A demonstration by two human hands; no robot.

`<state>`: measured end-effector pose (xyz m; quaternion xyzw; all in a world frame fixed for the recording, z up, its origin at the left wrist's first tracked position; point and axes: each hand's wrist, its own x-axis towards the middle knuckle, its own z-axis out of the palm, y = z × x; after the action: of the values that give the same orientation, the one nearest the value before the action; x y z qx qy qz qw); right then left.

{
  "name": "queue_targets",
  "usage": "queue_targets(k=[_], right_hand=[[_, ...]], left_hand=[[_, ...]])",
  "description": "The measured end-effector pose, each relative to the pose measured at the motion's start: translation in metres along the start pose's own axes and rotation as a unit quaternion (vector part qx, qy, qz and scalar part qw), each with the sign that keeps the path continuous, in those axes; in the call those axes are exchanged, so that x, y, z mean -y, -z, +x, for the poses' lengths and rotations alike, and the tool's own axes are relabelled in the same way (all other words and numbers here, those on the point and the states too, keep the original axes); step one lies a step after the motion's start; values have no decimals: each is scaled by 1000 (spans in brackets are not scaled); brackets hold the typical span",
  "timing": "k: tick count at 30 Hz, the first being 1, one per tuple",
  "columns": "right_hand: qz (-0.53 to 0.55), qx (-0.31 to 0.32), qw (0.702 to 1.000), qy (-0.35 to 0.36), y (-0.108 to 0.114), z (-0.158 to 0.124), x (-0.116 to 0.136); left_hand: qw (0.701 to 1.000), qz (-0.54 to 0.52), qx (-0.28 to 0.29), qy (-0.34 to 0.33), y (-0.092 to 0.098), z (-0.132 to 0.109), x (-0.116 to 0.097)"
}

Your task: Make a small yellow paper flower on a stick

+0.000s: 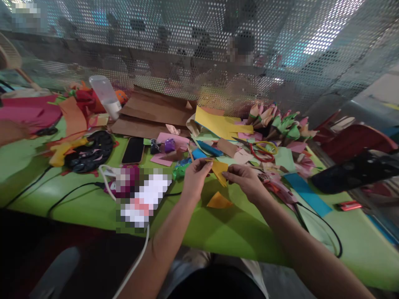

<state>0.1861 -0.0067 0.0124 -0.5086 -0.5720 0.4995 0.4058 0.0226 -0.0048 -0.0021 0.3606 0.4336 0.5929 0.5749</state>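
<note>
Between my two hands is a small piece of yellow paper (220, 171), raised a little above the green table. My left hand (198, 173) pinches its left edge, and a thin stick shows beside the fingers. On the other side my right hand (242, 178) grips the paper's right edge between thumb and fingers. Just below them an orange-yellow paper piece (219, 201) lies on the table. Crumpled green foil (181, 169) is close to my left hand. Scissors with red and yellow handles (262, 152) rest beyond my right hand.
Paper flowers (286, 124) and yellow sheets (218, 122) crowd the back, near brown paper (156, 111) and a clear bottle (105, 95). At left are a dark phone (133, 150) and a yellow glue gun (66, 151). A corded pink tool (282, 192) and black bottle (352, 171) lie right.
</note>
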Motion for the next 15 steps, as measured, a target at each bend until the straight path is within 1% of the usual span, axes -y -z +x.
queue_targets(k=[3,6,10,15], right_hand=[[15,-12,1000,2,-2,-1,-1],[27,-7,1000,2,-3,-2,-1],[14,-7,1000,15,-4,-2,-4],[-9,-3,1000,27,-5,0,-6]], left_hand=[[1000,-8,-4,12,-1,0,1],[1000,-1,-4,9,-1,-1,0],[1000,17,-3,-2,-1,-2,-1],[1000,22,1,-1,-1,0,0]])
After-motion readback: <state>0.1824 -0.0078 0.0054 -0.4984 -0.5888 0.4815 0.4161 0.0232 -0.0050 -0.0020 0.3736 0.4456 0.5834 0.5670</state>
